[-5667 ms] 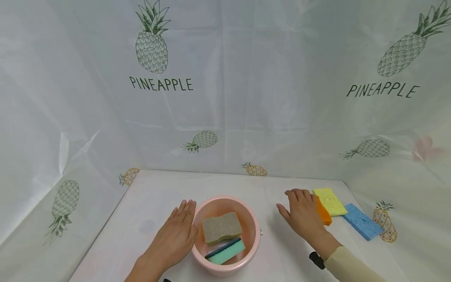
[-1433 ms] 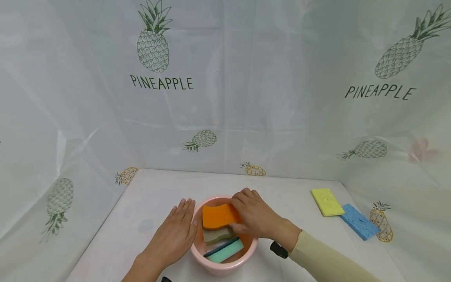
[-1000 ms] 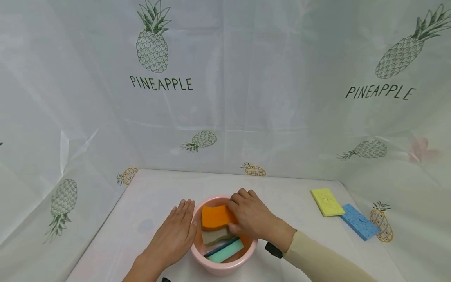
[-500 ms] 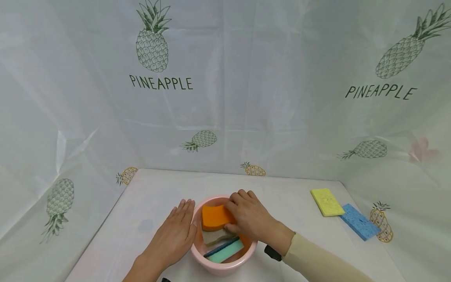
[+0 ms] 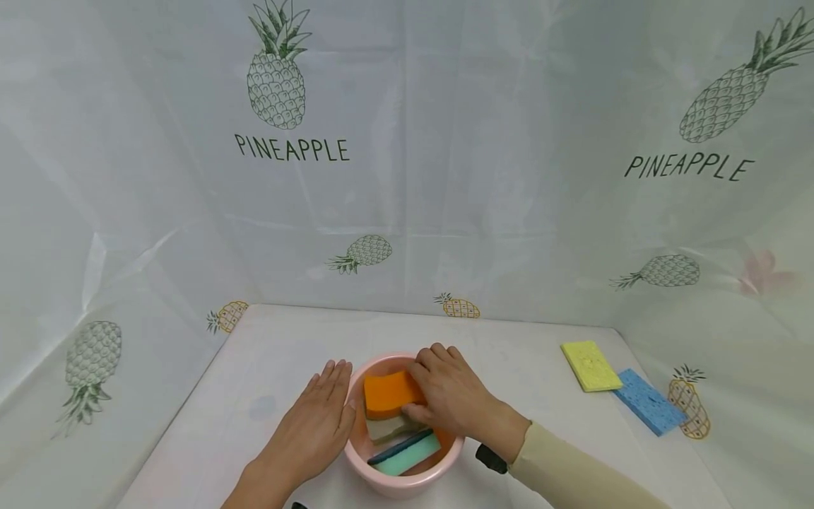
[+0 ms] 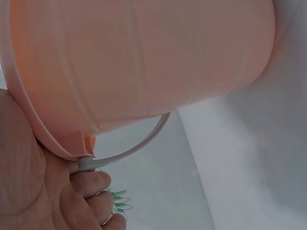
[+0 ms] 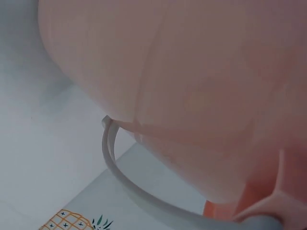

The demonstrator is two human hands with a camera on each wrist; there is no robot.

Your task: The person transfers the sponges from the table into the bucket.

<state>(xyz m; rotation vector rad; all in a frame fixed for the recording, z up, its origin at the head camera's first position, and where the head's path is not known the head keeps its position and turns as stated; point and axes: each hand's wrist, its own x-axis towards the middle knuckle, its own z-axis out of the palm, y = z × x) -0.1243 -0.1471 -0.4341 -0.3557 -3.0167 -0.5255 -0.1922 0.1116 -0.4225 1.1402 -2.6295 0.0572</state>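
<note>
In the head view a pink bucket (image 5: 407,485) stands on the white table. My right hand (image 5: 448,389) reaches over its right rim and grips an orange sponge (image 5: 388,396) inside, on or just above a beige sponge (image 5: 384,428); contact is unclear. Nearer me in the bucket lies a mint-green sponge (image 5: 410,456) with a dark scouring side. My left hand (image 5: 314,420), fingers straight, rests against the bucket's left rim. The left wrist view shows that palm (image 6: 24,177) touching the rim, beside the grey handle (image 6: 136,148). The right wrist view holds only bucket wall (image 7: 182,72) and handle (image 7: 139,191).
A yellow sponge (image 5: 590,365) and a blue sponge (image 5: 649,401) lie at the table's right side, touching at a corner. A pineapple-printed sheet (image 5: 477,177) hangs behind and around the table (image 5: 286,339).
My right hand has carried the orange sponge from the table's right side into the bucket. Over the last second it has shifted slightly left and down. My left hand stays in place.
</note>
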